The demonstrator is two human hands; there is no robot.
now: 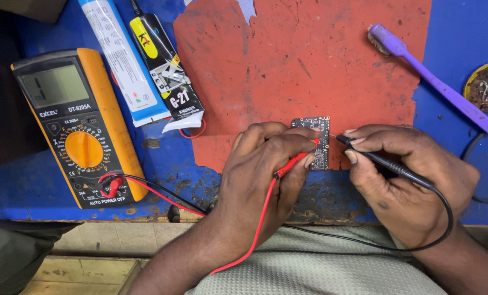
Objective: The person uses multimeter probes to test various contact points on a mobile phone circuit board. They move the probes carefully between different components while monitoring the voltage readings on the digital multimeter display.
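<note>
- A blue counter carries a worn, torn red mat across its middle; its front edge is scuffed, and pale flooring shows below it.
- The left hand is closed around a red probe, pinched between thumb and fingers, with the tip pressed to the left edge of a small dark circuit board.
- The right hand grips a black probe like a pen, its tip meeting the right edge of the same board.
- The circuit board lies flat on the lower edge of the red mat, between the two hands, partly covered by the left fingers.
- A red lead runs from the red probe down over the person's lap; a black lead loops from the black probe around the right wrist and back leftward.
- Both leads end at the jacks of a yellow-cased multimeter, which lies flat on the counter well to the left of the hands, its grey screen toward the far side.
- Just right of the multimeter lie a white and blue tube and a black and yellow glue tube, side by side and angled.
- A purple toothbrush lies diagonally at the far right, its bristles on the red mat.
- A round yellow-rimmed tin of wire scraps sits at the right edge.
</note>
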